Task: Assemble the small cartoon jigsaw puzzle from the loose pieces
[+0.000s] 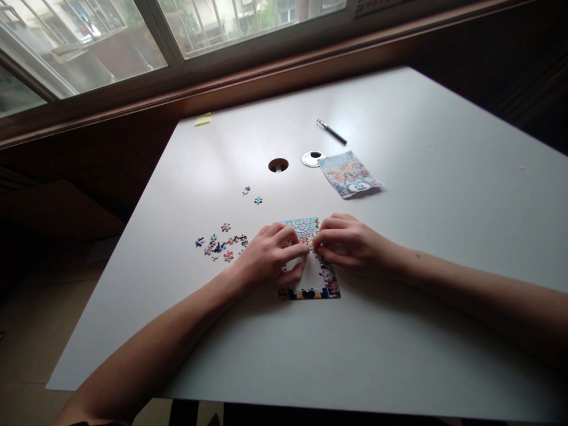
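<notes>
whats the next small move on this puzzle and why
Probably press down gently along the upper inner edge of the multicoloured rectangular jigsaw: the left hand and right hand nearly meet there, just above its unfilled white middle. Whether either holds a piece isn't clear.

- Both arms reach in bare, one from each side, and the hands come close together just below the middle of the frame, apart by a narrow gap.
- The left forearm [177, 328] slants up from the lower left corner to the centre, its wrist nearly straight.
- The left hand [273, 254] is back up, fingers bent and pointing right, with the thumb curled in below the index finger.
- The right forearm [479, 290] comes from the right edge, sloping gently up to the left; a small dark spot shows near its wrist.
- The right hand [344, 239] has fingers folded leftward, thumb beneath; I can't tell how tightly either hand is closed.
</notes>
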### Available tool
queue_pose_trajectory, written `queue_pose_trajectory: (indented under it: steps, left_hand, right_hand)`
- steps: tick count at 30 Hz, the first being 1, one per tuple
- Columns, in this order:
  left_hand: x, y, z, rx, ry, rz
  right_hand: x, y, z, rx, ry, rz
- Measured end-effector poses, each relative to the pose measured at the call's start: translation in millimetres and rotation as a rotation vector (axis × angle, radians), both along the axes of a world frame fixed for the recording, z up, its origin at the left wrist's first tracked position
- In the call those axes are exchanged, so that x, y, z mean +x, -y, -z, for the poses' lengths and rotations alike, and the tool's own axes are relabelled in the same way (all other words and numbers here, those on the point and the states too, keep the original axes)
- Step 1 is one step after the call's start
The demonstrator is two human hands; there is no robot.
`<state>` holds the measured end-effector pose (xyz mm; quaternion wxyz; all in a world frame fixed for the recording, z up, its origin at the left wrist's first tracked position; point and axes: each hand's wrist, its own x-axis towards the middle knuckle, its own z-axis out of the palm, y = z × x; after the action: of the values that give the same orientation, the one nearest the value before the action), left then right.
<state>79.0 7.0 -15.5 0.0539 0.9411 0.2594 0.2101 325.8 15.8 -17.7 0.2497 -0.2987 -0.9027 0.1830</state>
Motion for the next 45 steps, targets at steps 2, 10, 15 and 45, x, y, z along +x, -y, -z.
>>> queue_pose_trajectory:
  steps: [2,10,15,45]
  left_hand:
    - [0.1,0.0,-0.3,-0.002,-0.002,-0.001]
    - [0.4,0.2,1.3,-0.006,0.005,-0.003]
    - [1.4,1.2,-0.5,-0.002,-0.002,-0.013]
    - [-143.9,-26.4,-18.8,-0.171,0.092,-0.571]
  right_hand:
    - [-0.1,-0.1,0.2,0.001,0.003,0.001]
    - [0.3,0.2,0.0,-0.011,-0.007,-0.001]
    - [0.7,0.6,0.3,-0.001,0.005,-0.007]
    - [-7.0,13.5,3.5,0.042,0.067,0.245]
